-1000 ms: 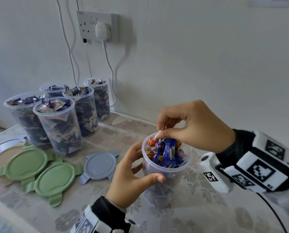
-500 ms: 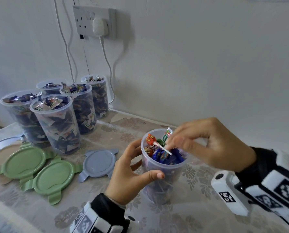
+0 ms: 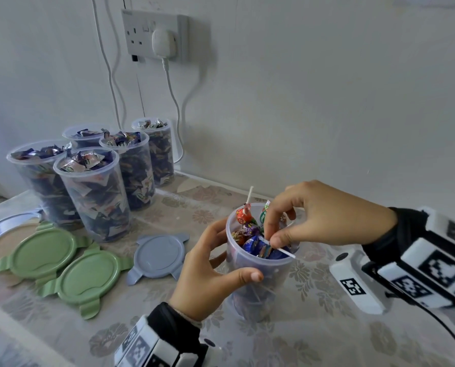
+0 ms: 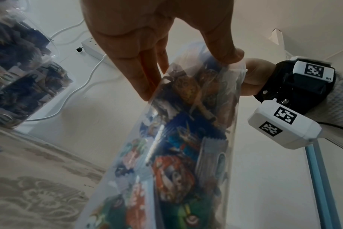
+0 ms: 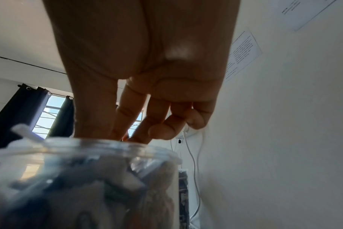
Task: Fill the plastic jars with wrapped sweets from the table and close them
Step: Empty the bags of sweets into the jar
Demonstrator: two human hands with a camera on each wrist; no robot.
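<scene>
Floral-clothed table (image 3: 313, 337) against white wall. Left hand (image 3: 207, 271) wraps clear jar (image 3: 258, 271), steadying it. Right hand (image 3: 324, 215) over mouth, thumb and fingers pinching lollipop stick (image 3: 284, 251), likely tucking it in for lid fit. Grey lid (image 3: 158, 254) beside jar; five filled jars (image 3: 94, 192) behind, uncapped.

On the bench (image 3: 313, 340), five filled jars (image 3: 94, 192) stand at the back left by the wall, the loose lids (image 3: 88, 276) lie before them, and the open jar (image 3: 258, 271) of sweets (image 3: 252, 242) stands to their right.
</scene>
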